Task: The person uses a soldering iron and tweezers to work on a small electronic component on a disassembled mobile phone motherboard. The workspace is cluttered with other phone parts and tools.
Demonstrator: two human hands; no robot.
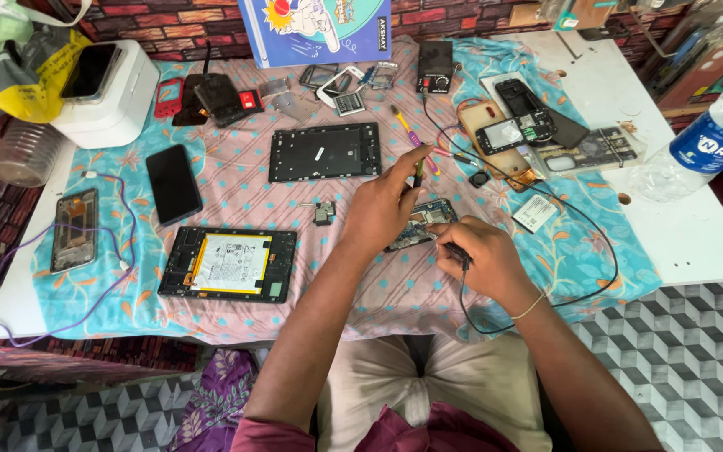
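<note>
Seen from above: cloth-covered table (211,322) crowded with phone parts, front edge just before the lap, bare cloth only in a narrow strip there. Small circuit board (420,222) near centre, lying under and between both hands. Left hand (381,209) narrowly pinched on a thin probe (417,172) held upright. Right hand (483,255) closed around a black corded probe (459,254) just right of the board. Opened tablet (228,264) well apart, left.

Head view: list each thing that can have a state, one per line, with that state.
Left hand: grip shut on a thin probe.
Right hand: grip shut on a black-wired probe.
Circuit board: bare, under both hands.
Opened tablet: back off, battery exposed.
Tablet frame: empty, lying flat.
Black phone: screen dark.
Water bottle: lying on its side.
</note>
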